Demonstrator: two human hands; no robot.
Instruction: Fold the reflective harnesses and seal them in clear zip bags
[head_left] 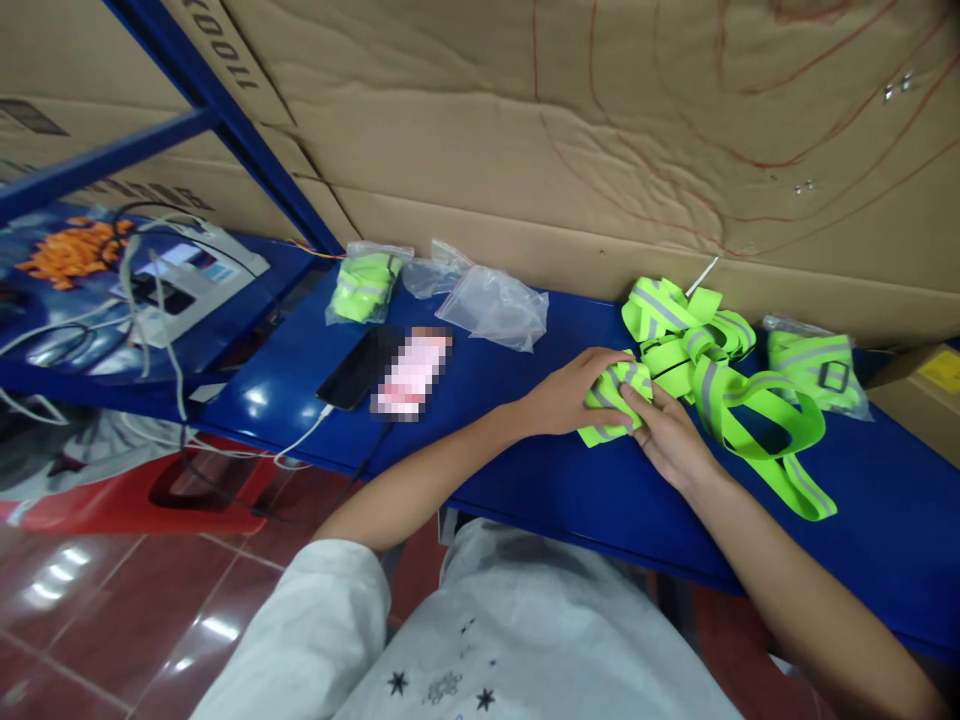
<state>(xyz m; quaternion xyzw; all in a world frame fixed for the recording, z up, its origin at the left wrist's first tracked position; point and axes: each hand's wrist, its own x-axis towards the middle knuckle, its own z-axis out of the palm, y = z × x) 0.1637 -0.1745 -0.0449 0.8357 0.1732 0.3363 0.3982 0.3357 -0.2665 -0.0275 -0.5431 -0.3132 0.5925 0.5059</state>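
Between my two hands, over the front part of the blue table [525, 480], is a folded neon-yellow reflective strap [616, 392] with grey stripes. My left hand [574, 390] wraps round its left side, fingers over the top. From the right, my right hand [667, 430] pinches it with thumb and fingers. Just beyond my right hand lies a loose tangle of the same reflective strap [705, 350], with loops spreading to the right. Whether the folded piece joins this tangle, I cannot tell.
Clear plastic bags [495, 305] lie at the back. A bagged strap [365, 285] sits left of them, another bagged strap [816, 368] at the right. A dark phone [358, 368] with a cable is beside a blurred-out screen [412, 372]. Cardboard [450, 150] stands behind.
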